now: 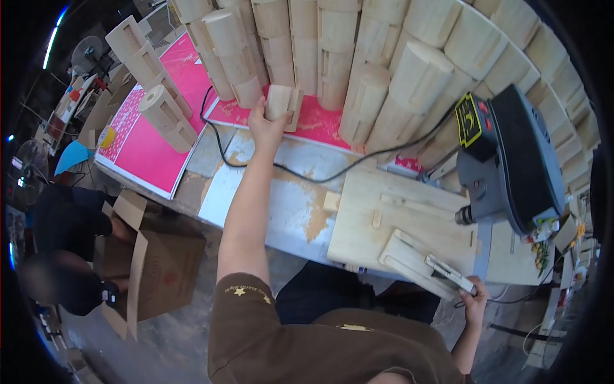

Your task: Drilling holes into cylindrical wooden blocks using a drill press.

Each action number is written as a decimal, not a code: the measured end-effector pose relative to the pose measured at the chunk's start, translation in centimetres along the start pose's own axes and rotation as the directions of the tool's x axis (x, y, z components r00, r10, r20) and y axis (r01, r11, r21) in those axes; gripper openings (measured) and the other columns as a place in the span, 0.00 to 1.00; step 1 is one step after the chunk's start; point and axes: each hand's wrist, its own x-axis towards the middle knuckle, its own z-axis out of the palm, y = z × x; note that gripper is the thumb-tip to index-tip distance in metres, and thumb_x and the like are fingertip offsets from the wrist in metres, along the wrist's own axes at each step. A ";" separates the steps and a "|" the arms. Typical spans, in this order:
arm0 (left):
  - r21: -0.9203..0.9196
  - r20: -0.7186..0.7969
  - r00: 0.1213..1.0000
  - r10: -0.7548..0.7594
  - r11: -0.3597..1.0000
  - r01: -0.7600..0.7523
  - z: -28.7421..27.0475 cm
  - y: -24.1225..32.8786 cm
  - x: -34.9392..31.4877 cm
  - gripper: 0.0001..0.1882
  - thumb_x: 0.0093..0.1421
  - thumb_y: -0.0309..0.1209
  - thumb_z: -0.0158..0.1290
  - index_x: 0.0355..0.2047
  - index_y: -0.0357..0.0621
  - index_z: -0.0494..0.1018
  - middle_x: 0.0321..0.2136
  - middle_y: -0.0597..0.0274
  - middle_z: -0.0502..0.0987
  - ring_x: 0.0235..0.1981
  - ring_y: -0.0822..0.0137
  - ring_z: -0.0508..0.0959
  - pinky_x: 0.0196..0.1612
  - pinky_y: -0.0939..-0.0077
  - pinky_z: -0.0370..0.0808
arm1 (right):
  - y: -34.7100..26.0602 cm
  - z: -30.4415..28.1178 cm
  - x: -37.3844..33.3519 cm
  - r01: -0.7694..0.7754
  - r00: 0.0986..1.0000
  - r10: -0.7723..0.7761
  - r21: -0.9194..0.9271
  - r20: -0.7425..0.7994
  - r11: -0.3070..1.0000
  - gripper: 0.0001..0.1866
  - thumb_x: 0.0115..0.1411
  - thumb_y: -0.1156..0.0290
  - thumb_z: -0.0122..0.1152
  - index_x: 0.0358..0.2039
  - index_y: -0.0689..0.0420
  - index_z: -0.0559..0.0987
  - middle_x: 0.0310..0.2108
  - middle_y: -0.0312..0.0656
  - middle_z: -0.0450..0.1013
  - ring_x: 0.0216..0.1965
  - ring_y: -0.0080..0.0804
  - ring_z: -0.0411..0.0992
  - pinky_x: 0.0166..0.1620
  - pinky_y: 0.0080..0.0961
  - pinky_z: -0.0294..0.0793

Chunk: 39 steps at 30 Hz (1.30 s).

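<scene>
Out ahead, my left hand (265, 128) is closed around a pale wooden block (280, 102), which stands upright at the foot of the stacked wooden pieces. My left arm is stretched far across the bench. Close to the bench's front edge, my right hand (474, 299) has its fingers round the end of a narrow pale bar (451, 274). This bar lies along a wooden jig (412, 261), whose board rests at a slant on a plywood sheet (358, 221). Part of the bar's end is hidden by my fingers.
A drill press (511, 153) stands at right, its chuck (464, 215) over the plywood. A black cable (313, 179) crosses the bench. Tall stacks of wooden blocks (332, 51) line the back. At lower left, another person (70, 256) is beside an open cardboard box (163, 269).
</scene>
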 end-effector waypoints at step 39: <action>-0.468 0.322 0.944 -0.079 0.853 0.231 2.3 22.7 -25.0 0.21 0.66 0.39 0.40 0.50 0.33 0.66 0.46 0.52 0.70 0.50 0.63 0.67 0.55 0.71 0.60 | 1.2 2.5 6.1 0.310 0.945 -0.309 0.003 0.109 0.951 0.20 0.49 0.76 0.65 0.43 0.58 0.72 0.39 0.41 0.71 0.45 0.34 0.67 0.48 0.28 0.66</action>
